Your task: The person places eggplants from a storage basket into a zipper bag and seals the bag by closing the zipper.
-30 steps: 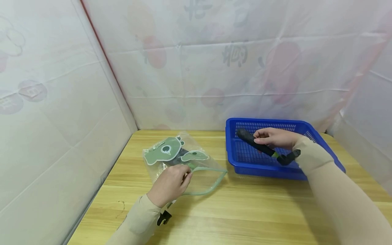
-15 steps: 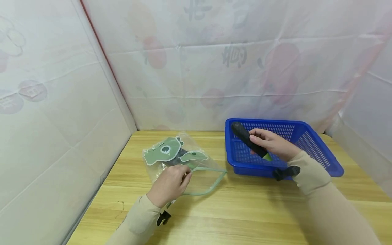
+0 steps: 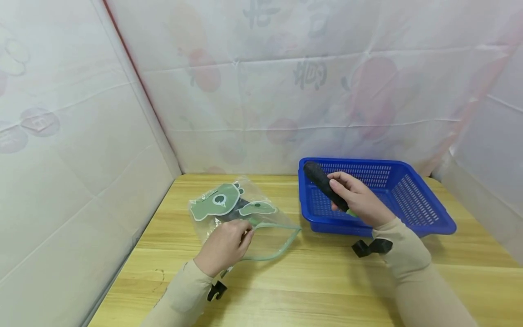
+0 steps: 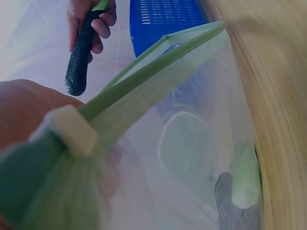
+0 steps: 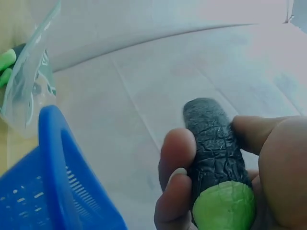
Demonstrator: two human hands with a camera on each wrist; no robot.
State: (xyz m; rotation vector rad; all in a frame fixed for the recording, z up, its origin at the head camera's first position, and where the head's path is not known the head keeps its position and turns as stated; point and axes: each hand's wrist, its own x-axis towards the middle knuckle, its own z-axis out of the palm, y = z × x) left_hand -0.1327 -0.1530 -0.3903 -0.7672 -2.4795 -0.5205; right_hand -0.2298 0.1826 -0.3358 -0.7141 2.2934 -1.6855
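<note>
The blue basket (image 3: pixel 337 225) is of plastic, rectangular, with rounded corners, a broad smooth rim and many narrow slots in its walls. It sits on the tabletop (image 3: pixel 294 290), which has a yellow wood grain with long streaks.

The right hand (image 3: pixel 361 200) pinches a dark vegetable (image 3: pixel 323 181) between the thumb and the curled fingers. The vegetable is held in the air; in the head view it appears before the left half of the basket, but whether it is directly over the basket, one cannot tell. It is long, thick and blunt at its end, and it stands tilted. Its skin is nearly black, a little shiny, and wrinkled with fine creases like crumpled wrapping. The end nearer the palm is bright green (image 5: pixel 225 206), rounded, with a clear border to the black.

To the left of the basket lies a bag (image 3: pixel 257 208) of thin transparent film, with pale green figures printed on it. The left hand (image 3: pixel 224 245) grips the bag at its mouth, the fingers bent together. The mouth gapes, edged by a green strip (image 4: pixel 158 67) with a whitish slider (image 4: pixel 72 129). Through the film, dark and green contents (image 4: pixel 244 177) are visible, somewhat blurred.

Behind the basket hangs a whitish cloth (image 3: pixel 245 104), creased, with faint reddish prints.
</note>
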